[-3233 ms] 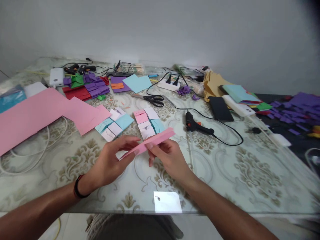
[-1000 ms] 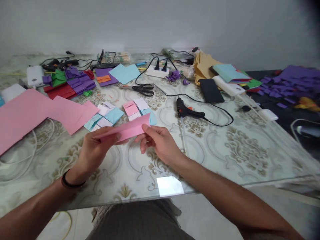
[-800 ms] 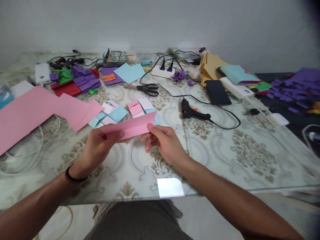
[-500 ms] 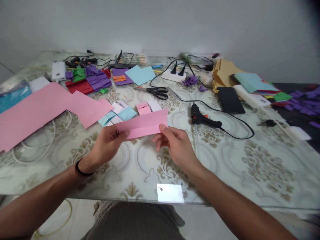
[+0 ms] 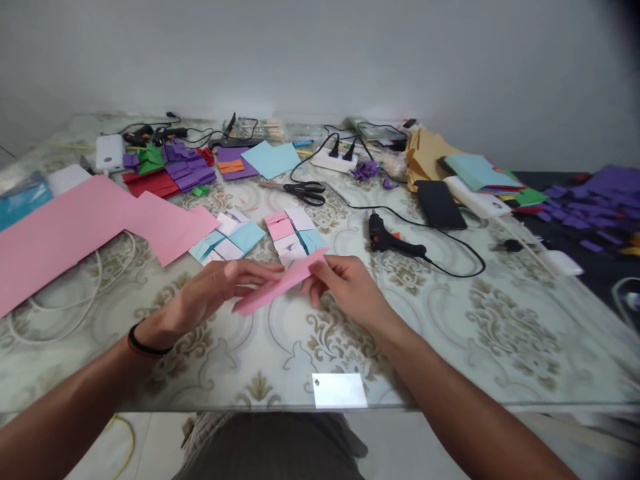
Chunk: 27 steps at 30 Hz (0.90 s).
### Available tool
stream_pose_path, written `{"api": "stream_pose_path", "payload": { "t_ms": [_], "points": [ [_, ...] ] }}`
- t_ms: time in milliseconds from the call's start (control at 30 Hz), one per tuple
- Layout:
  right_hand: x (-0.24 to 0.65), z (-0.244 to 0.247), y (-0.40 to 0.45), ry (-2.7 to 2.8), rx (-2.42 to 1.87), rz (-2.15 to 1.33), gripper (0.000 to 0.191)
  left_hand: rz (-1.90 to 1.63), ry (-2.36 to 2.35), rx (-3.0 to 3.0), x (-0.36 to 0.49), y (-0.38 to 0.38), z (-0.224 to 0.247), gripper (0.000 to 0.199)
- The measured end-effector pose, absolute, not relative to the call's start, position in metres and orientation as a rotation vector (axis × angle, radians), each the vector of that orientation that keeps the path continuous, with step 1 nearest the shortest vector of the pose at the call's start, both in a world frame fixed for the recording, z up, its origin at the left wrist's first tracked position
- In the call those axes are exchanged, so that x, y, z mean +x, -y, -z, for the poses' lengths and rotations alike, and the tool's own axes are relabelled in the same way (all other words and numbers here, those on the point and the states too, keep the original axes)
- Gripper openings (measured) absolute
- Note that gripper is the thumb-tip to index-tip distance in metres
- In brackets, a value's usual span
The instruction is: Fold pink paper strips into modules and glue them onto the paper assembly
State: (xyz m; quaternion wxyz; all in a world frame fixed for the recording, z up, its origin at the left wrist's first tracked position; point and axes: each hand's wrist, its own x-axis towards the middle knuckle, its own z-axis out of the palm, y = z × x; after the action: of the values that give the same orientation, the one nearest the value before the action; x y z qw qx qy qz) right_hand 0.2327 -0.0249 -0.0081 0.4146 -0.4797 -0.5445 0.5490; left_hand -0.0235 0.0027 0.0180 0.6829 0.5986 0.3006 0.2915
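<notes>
A folded pink paper strip (image 5: 280, 285) slants above the table, its right end higher than its left. My right hand (image 5: 343, 283) pinches that right end between thumb and fingers. Behind the strip, my left hand (image 5: 220, 290) has its fingers stretched out along the upper edge, thumb raised; it touches or nearly touches the paper. Just beyond lie two groups of small folded squares, one (image 5: 229, 237) in white and light blue, the other (image 5: 293, 233) in pink, white and light blue.
Large pink sheets (image 5: 75, 230) lie at left. Black scissors (image 5: 305, 191), a glue gun (image 5: 393, 241) with its cord, and a phone (image 5: 441, 205) are beyond my hands. A power strip (image 5: 334, 160) stands at the back; purple pieces (image 5: 595, 200) lie at right.
My left hand has let go of the strip's left end and opened its fingers behind it. The strip now looks narrower and tilts down to the left. The view has shifted slightly.
</notes>
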Motion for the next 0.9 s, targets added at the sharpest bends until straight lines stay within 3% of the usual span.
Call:
{"api": "stream_pose_path", "payload": {
  "t_ms": [67,167,333,567,733,900],
  "points": [
    [0.231,0.004,0.027,1.442,-1.215,-1.396,0.054,-0.613,-0.708,1.312,-0.021,-0.002,-0.019,0.056],
    [0.224,0.001,0.033,1.517,-1.291,-1.359,0.049,-0.509,-0.809,1.479,-0.014,0.006,-0.021,0.029],
    [0.212,-0.001,0.040,1.569,-1.357,-1.297,0.043,-0.522,-1.022,1.909,-0.004,0.019,-0.018,0.011],
    [0.204,-0.001,0.047,1.539,-1.318,-1.152,0.041,-0.310,-1.361,1.792,-0.003,0.024,-0.015,0.039],
    [0.203,0.000,0.047,1.508,-1.221,-1.113,0.039,-0.421,-1.338,1.665,-0.002,0.025,-0.016,0.038],
    [0.207,-0.002,0.045,1.677,-1.172,-1.207,0.036,-0.554,-1.146,1.687,-0.006,0.019,-0.022,0.026]
  ]
}}
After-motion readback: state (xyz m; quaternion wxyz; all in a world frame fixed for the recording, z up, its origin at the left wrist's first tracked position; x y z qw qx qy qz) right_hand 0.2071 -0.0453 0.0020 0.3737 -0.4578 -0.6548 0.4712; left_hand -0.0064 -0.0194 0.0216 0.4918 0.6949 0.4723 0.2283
